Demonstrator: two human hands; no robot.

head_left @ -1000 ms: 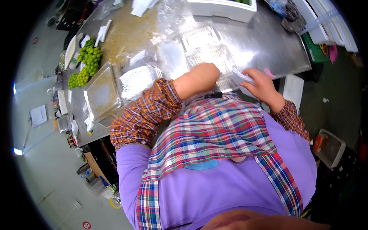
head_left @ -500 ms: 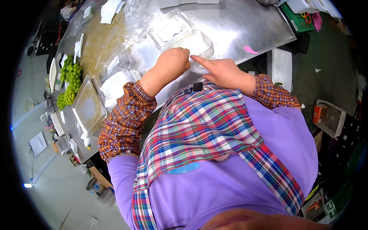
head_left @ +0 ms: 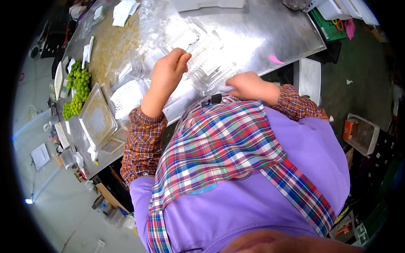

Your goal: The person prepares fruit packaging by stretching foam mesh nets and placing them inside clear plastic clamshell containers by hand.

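A clear plastic clamshell container [head_left: 211,67] stands open at the near edge of the metal table, tilted toward me, its outline partly lost in glare. My left hand [head_left: 171,65] is closed in a fist at its left side, thumb pressed to the forefinger. What those fingers pinch, if anything, is hidden. At the container's right near corner, my right hand [head_left: 251,86] has its fingers curled against the rim and seems to grip it. Left of my hands lie a white foam net [head_left: 125,99] and more clear plastic packaging [head_left: 130,69].
Green grapes [head_left: 78,90] lie along the table's left edge beside a shallow clear tray [head_left: 98,116]. A grey-white bin [head_left: 209,4] stands at the back of the metal table [head_left: 257,38]. A pink scrap [head_left: 276,59] lies to the right, and a white box [head_left: 310,80] sits beyond the edge.
My left hand has moved left, away from my right hand, and turned thumb-up. My right forefinger, stretched out before, is now curled. The container has shifted toward me and tilted.
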